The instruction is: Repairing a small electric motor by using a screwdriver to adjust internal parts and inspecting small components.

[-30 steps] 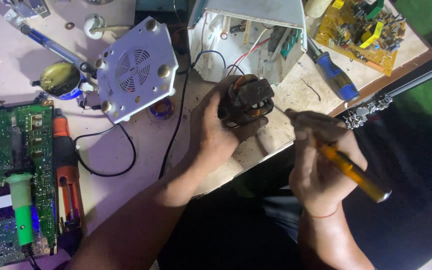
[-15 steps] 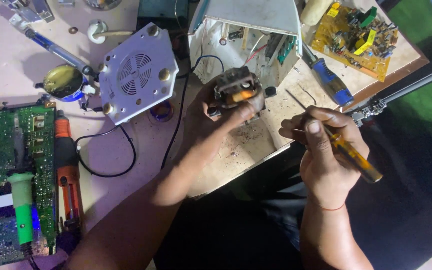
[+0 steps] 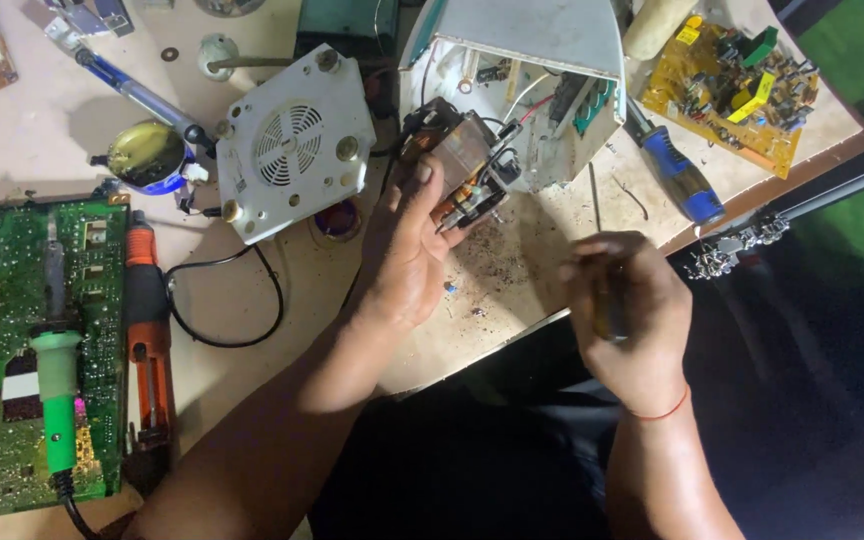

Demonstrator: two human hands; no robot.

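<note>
My left hand [image 3: 407, 250] grips a small electric motor [image 3: 467, 165] with copper windings and holds it at the open mouth of a white appliance housing [image 3: 537, 45]. Thin wires run from the motor into the housing. My right hand [image 3: 622, 305] is closed around the dark handle of a screwdriver [image 3: 604, 290], whose thin shaft points up toward the housing. The right hand hovers over the front edge of the workbench, to the right of the motor and apart from it.
A white vented base plate [image 3: 292, 140] lies left of the motor. Farther left lie a green circuit board [image 3: 12, 330], a green-handled soldering iron [image 3: 52, 400] and an orange tool [image 3: 147, 320]. A blue screwdriver [image 3: 677, 175] and a yellow circuit board [image 3: 737, 85] lie at the right.
My left hand has carried the motor up from over the bench to the housing's opening. My right hand has turned and drawn in, so the screwdriver's yellow handle end no longer shows.
</note>
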